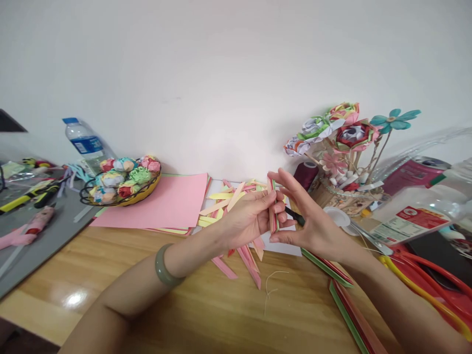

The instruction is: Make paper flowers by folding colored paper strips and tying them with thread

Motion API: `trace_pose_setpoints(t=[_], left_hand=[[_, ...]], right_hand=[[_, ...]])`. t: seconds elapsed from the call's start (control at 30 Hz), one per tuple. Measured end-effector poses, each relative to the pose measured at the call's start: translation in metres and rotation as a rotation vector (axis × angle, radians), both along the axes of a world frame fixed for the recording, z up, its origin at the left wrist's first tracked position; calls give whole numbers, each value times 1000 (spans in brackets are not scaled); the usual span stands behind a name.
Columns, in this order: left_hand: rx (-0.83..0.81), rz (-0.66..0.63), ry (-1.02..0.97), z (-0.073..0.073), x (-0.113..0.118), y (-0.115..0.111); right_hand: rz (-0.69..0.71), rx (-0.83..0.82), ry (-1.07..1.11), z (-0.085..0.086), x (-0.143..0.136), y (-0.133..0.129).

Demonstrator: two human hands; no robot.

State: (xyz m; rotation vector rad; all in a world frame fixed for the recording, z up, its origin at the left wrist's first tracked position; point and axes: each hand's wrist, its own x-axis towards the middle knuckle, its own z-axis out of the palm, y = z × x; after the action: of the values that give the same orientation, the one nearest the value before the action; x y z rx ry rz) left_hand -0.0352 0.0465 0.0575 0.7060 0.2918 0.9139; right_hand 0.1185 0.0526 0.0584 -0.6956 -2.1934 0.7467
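Note:
Upright between my hands is a narrow stack of accordion-folded coloured paper (272, 216), with pink, red and green edges. My left hand (245, 219), a green bangle on its wrist, is closed around its middle, thumb in front and fingers curled behind. My right hand (317, 223) spans the stack's length, fingertips at the top end and thumb at the bottom end. Behind and below lie loose cut paper strips (221, 202) in pink, yellow and peach on white paper. More folded paper stacks (350, 314) lie beneath my right forearm. A thin string (271, 290) lies on the table.
Pink paper sheets (177, 201) lie left of the strips, under a basket (147, 194) of paper flowers. A water bottle (86, 142) stands behind. At right are a pot (339, 199) of paper flowers, a thread spool (306, 174), a plastic container (409, 216) and red-and-yellow-handled scissors (424, 265).

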Motion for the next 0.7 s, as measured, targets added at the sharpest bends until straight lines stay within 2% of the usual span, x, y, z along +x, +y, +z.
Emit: trace_pose_setpoints(t=[0.5, 0.7], left_hand=[[20, 13, 1, 0, 0, -1], [22, 30, 20, 0, -2, 1]], right_hand=[[2, -50, 5, -1, -1, 1], [52, -72, -6, 1, -1, -1]])
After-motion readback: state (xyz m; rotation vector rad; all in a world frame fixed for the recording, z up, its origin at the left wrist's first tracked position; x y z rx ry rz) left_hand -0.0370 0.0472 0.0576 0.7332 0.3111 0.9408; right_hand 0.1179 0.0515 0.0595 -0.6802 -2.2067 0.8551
